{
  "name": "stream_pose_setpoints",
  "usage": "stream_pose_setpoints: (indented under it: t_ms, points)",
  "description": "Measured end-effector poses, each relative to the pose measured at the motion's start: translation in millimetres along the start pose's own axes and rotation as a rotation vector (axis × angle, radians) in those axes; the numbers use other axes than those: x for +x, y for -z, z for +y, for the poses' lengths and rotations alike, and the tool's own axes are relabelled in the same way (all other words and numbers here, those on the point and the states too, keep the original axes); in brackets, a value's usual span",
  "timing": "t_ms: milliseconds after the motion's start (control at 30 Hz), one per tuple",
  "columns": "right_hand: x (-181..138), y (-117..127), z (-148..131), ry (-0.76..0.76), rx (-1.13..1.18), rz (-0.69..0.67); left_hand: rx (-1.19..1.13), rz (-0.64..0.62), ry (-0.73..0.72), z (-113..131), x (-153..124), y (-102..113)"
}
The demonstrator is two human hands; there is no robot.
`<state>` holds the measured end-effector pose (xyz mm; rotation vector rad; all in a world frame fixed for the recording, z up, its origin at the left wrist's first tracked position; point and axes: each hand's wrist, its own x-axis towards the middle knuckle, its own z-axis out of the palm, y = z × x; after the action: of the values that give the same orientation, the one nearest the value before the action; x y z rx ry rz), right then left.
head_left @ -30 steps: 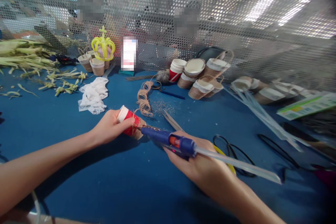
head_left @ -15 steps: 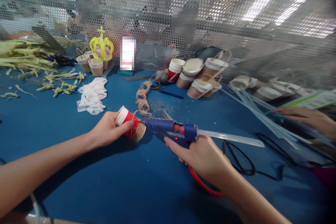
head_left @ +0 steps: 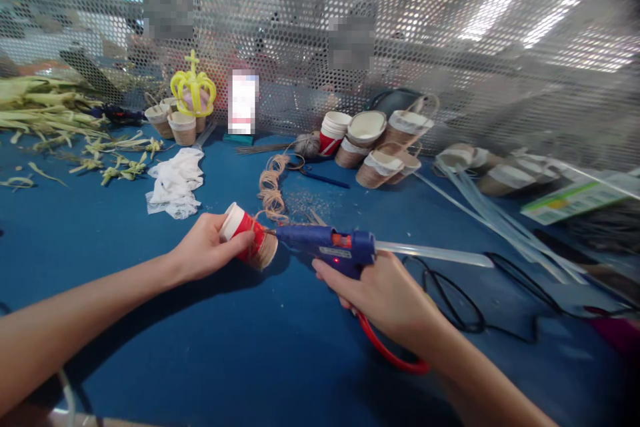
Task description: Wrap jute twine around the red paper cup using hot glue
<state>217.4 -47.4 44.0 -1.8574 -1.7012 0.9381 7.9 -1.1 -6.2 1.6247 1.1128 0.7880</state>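
Note:
My left hand [head_left: 207, 247] is closed round a red-and-white paper cup [head_left: 234, 221], tilted on its side with its base toward the right. Brown twine [head_left: 265, 255] covers the base end of the cup and runs up to a loose tangle of twine [head_left: 271, 187] behind it. In my right hand [head_left: 385, 287] is a blue hot glue gun [head_left: 310, 239], its red light lit and a clear glue stick [head_left: 435, 252] poking out the back. The gun's nozzle meets the cup's side at the twine's edge, or very close to it.
Twine-wrapped cups [head_left: 377, 167] and a stack of red cups [head_left: 334, 133] stand along the perforated screen. White cloth [head_left: 177, 180] and dried husk pieces [head_left: 125, 167] lie left. Clear glue sticks [head_left: 500, 227] and a black cable [head_left: 460, 307] lie right; red scissor-like handles [head_left: 390, 350] are beneath my right wrist.
Another person's hand at the right has left the view, uncovering the green-and-white packet. My right hand and the glue gun have barely shifted; the cup stays where it was.

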Motion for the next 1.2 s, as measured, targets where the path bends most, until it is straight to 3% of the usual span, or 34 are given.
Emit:
stream_pose_setpoints:
  t_ms: [333, 633, 733, 967, 1200]
  points:
    - [-2.0, -0.2, 0.3, -0.022, -0.035, -0.002, -0.009, 0.006, 0.003, 2.6, -0.3, -0.8]
    - [-1.0, -0.2, 2.3, 0.384, -0.161, 0.081, -0.113, -0.03, 0.016, 4.9, 0.8, -0.2]
    - [1.5, -0.7, 2.0, 0.357, -0.163, 0.102, -0.078, -0.001, 0.001, 3.3, 0.6, -0.6]
    - [0.9, -2.3, 6.3, 0.111, -0.106, 0.032, -0.022, 0.014, -0.027, -1.3, 0.2, -0.4]
    - [-0.8, -0.2, 3.7, 0.339, -0.105, 0.064, -0.142, -0.02, -0.01, 0.8, 2.7, -0.5]
